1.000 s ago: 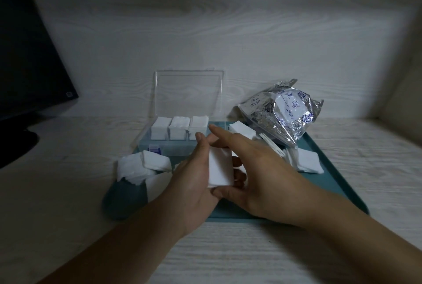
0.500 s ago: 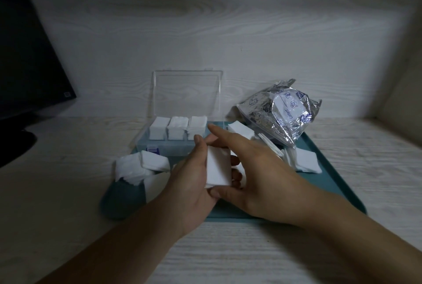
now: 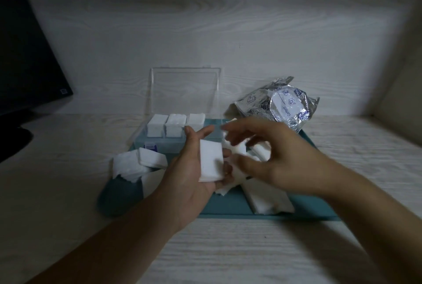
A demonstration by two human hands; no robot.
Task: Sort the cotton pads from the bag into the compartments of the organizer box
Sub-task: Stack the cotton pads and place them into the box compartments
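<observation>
1. Your left hand (image 3: pixel 194 176) holds a small stack of cotton pads (image 3: pixel 211 160), soft, white and square, its grip closed round them with the thumb up behind and the fingertips curling under the near edge.
2. Your right hand (image 3: pixel 271 158) is blurred just beside that stack, fingers spread apart and loosely bent; its grip holds nothing you can make out.
3. The organizer box (image 3: pixel 159 144) is clear, hard plastic with its flat lid (image 3: pixel 185 91) standing upright at the back; three rear compartments each hold a neat block of white pads.
4. More loose pads (image 3: pixel 139 165) lie in fluffy, ragged heaps left of your hands and under the right wrist.
5. The bag (image 3: pixel 280 105) is crinkled silver foil with blue print, slumped right of the box.
6. Everything sits on a smooth teal tray (image 3: pixel 228 206) with rounded corners.
7. The bench (image 3: pixel 228 249) is pale wood grain, as is the wall behind; a dark monitor (image 3: pixel 27 60) stands at the left. The light is dim.
</observation>
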